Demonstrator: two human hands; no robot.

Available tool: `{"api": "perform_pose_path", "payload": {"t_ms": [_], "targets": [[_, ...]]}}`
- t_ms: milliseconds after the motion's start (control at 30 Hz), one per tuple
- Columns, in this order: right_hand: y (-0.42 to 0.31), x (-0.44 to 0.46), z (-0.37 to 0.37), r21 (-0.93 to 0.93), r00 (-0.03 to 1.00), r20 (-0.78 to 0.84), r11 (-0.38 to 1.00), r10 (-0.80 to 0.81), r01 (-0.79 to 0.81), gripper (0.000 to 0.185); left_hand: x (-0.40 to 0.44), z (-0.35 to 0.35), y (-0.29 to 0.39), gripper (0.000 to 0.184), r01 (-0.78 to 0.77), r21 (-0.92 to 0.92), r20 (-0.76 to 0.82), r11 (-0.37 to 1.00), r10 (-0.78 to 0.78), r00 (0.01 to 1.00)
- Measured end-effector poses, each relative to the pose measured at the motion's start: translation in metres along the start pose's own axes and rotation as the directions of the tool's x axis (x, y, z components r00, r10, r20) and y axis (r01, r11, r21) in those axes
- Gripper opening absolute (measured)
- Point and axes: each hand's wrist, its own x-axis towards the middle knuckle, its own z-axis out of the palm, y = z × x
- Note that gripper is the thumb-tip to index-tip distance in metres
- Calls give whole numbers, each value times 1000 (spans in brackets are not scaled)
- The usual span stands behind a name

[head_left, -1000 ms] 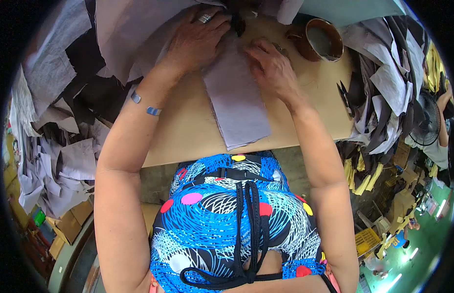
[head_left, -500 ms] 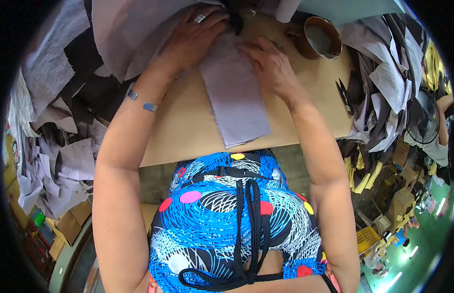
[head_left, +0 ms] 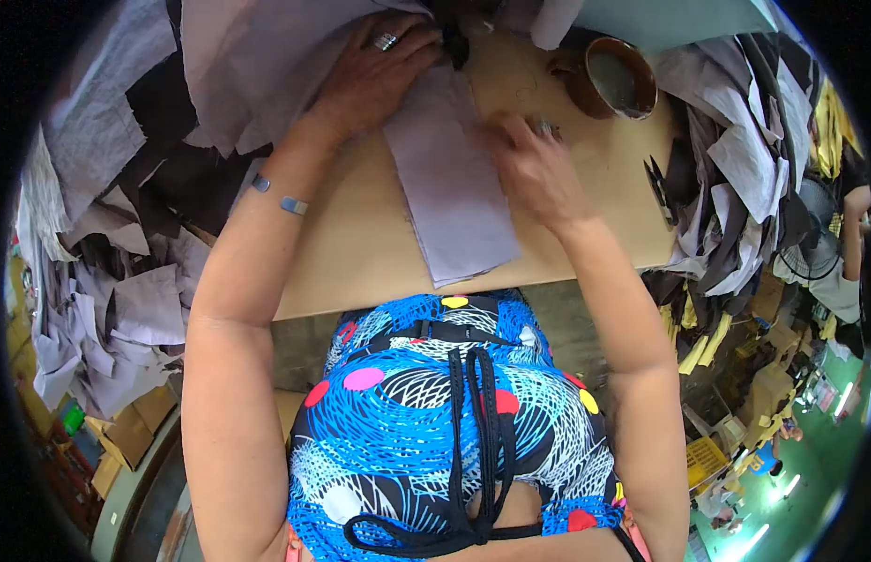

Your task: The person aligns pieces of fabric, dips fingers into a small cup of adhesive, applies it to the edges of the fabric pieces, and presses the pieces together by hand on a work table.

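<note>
A cloth strip (head_left: 454,206) lies on the desk (head_left: 342,253), reaching towards the near edge. To its far right stands a mug (head_left: 585,89), with snips (head_left: 660,192) nearer, beside the right-hand fabric pile (head_left: 749,169); another heap (head_left: 140,309) lies left.

Sleeveless garment (head_left: 388,417), blue/black/white scribble print, dots in pink, red, yellow, white. Black cords (head_left: 457,403) knotted at the neckline, long loops hanging. Black band (head_left: 440,330) across the waist. Coral edging (head_left: 294,548) near the shoulders. Left hand (head_left: 384,70): chunky silvery ring (head_left: 387,41). Left forearm: open metal cuff (head_left: 293,204), flat rounded ends.
</note>
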Motion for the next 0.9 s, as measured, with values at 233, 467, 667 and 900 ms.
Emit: {"api": "perform_pose_path", "payload": {"t_ms": [233,467,667,900], "targets": [[9,-10,2,149,1000,-17,989,-2,5,32,1,1,4,30,-54,57,-182,997,64,981],[6,-20,-31,-25,1000,20,999,-21,21,32,3,4,6,32,-27,3,-142,1000,27,990],[66,-11,-98,-304,954,-249,922,168,-242,34,2,1,5,34,-32,1,-129,999,32,991],[77,-10,-96,-438,974,-159,873,159,-214,22,1,4,2,33,-59,18,-144,998,61,988]]}}
